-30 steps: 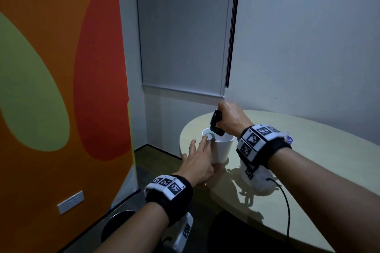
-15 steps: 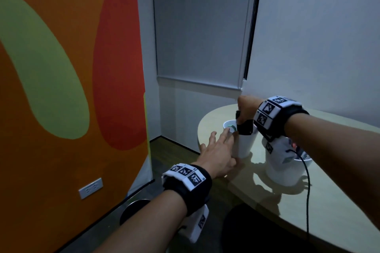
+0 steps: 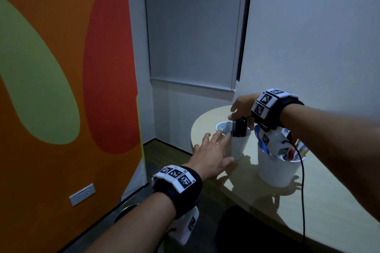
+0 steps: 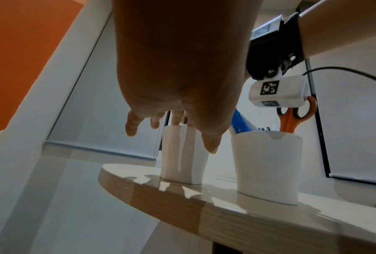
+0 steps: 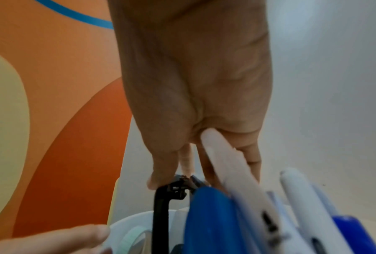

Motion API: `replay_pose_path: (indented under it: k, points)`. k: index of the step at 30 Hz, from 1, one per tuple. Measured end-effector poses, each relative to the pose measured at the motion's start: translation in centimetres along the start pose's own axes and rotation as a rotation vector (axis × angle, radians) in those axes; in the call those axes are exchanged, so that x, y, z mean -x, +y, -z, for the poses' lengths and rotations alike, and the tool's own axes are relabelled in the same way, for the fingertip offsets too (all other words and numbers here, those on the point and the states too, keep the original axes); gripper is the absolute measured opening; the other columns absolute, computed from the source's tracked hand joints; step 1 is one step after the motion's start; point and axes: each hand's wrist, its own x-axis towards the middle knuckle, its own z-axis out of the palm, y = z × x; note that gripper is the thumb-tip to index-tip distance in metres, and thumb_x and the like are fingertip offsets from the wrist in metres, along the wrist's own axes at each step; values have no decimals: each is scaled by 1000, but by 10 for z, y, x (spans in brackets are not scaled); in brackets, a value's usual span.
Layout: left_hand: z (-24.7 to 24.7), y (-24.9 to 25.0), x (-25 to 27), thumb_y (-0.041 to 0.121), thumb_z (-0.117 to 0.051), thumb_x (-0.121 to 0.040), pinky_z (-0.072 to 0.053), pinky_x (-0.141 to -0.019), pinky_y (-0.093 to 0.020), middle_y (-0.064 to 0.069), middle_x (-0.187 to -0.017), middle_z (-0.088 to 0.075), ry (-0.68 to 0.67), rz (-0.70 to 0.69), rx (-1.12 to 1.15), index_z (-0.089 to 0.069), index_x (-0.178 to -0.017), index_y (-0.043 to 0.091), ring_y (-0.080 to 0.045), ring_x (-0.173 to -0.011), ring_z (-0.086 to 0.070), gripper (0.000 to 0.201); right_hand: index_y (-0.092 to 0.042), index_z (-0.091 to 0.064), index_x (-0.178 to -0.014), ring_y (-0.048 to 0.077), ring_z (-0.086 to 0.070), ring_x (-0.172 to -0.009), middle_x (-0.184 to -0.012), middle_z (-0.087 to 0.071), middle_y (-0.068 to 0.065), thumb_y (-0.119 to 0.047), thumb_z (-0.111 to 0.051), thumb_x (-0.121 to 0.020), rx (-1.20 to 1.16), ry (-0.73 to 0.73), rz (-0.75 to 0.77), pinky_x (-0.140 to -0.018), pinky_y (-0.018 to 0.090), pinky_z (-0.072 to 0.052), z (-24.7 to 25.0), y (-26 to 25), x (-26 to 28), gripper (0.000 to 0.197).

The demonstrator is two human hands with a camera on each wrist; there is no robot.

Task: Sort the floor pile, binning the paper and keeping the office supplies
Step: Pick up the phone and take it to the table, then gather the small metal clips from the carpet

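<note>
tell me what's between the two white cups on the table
Nothing stands between the small cup and the big cup; only bare table shows in the gap. The left wrist view shows it best.

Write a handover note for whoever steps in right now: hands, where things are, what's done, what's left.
Left hand: open, fingertips touching the rim of the small white cup on the table.
Right hand: above that cup, fingertips on the top of the black stapler, which stands in the cup; whether it still grips is unclear.
Large white cup beside it holds orange scissors and pens.
Done: stapler is in the cup.
Left: floor pile and paper are out of view; check them.
</note>
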Motion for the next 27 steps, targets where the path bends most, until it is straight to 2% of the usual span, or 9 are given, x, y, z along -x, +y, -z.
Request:
replay_pose_path:
  k: [3,6,9,11,14,17,20,24,27]
  points:
    - [0,1,0,45,-53,-96,-18,-114,-63,4,-164,1,-10,4,2,-7,-154,34,-31,-151,-1,75,-7,-63,-77,24,-56,-64,-76,-63,8,-42,-61,-92,-14,87,-26,-64,28,-43,-6,0,-9,39]
    - [2,2,1,44,-53,-96,-19,-114,-63,4,-164,1,-12,6,0,-7,-154,33,-30,-150,-1,75,0,-65,-98,27,-54,-78,-93,-65,14,-31,-62,-91,-15,192,-69,-67,29,-42,-16,-2,-16,32]
    - [2,2,1,44,-53,-96,-20,-114,-62,5,-164,0,-11,6,-13,-7,-154,33,-30,-150,-2,75,-1,-66,-111,27,-54,-80,-92,-60,11,-25,-59,-92,-134,159,-37,-60,30,-44,-17,-1,-17,31]
    - [2,0,0,44,-54,-96,-21,-113,-62,4,-164,-2,-8,-2,-25,-8,-154,34,-30,-150,-3,75,-4,-66,-114,24,-55,-83,-93,-59,7,-20,-57,-94,-248,149,-4,-67,29,-47,-14,4,-15,28]
    - [4,-1,0,43,-55,-96,-24,-113,-61,3,-164,-5,-7,-14,-24,-10,-154,34,-29,-150,-5,74,-1,-67,-109,26,-56,-83,-92,-60,11,-13,-51,-94,-245,202,6,-73,31,-42,-4,8,-7,25]
    - [8,-7,2,40,-57,-95,-26,-115,-60,2,-163,-10,39,0,52,-17,-153,35,-26,-150,-9,71,3,-71,-94,34,-67,-87,-95,-70,20,-11,-58,-87,-247,260,96,-71,34,-49,11,-2,3,20]
    - [19,-22,9,31,-58,-95,-29,-116,-51,-3,-160,-22,124,44,133,-26,-151,27,-22,-146,-21,64,-3,-74,-93,28,-66,-84,-92,-72,13,-15,-63,-87,-296,300,226,-72,28,-48,24,-30,23,18]
    - [46,-49,31,29,-61,-95,-38,-111,-40,-3,-146,-44,250,182,288,-44,-142,18,-19,-134,-42,51,-8,-77,-98,19,-66,-82,-95,-74,8,-16,-65,-86,-393,317,397,-80,34,-56,21,-87,46,18]
    - [64,-73,57,28,-60,-95,-49,-94,-41,-8,-127,-59,283,271,307,-61,-120,16,-25,-117,-57,28,-7,-77,-93,12,-62,-70,-84,-72,6,-15,-65,-87,-514,290,474,-66,25,-53,-5,-138,56,16]
